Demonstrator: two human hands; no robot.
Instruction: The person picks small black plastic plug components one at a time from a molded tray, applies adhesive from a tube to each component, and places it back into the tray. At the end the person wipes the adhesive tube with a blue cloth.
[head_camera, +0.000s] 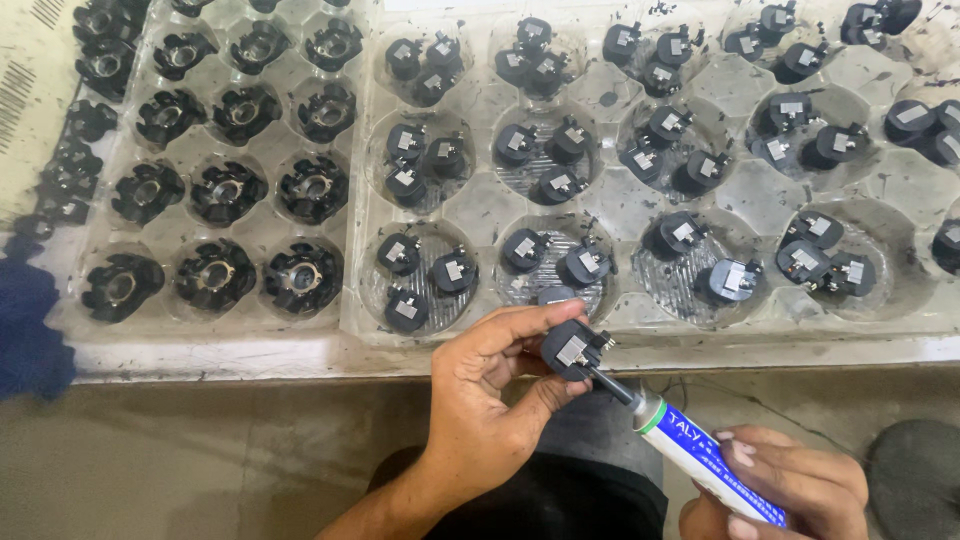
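A: Left to right?
B: Left hand (490, 385) fingers pinch a black part (572, 347), just off the tray's (480, 345) front edge. Tube (700, 452) nozzle touches it; right hand (790, 490) fingers wrap the tube.
A: Step?
B: Looks like gluing. Next probably needs a steady squeeze.

Bright and even all over, with soft light from above. Small white shine on the clear plastic trays (480, 210) and on the little metal plates. Only soft, short shadows under the black parts (430, 275). Sharp in the middle, a bit bent and blurry near the edges and corners.
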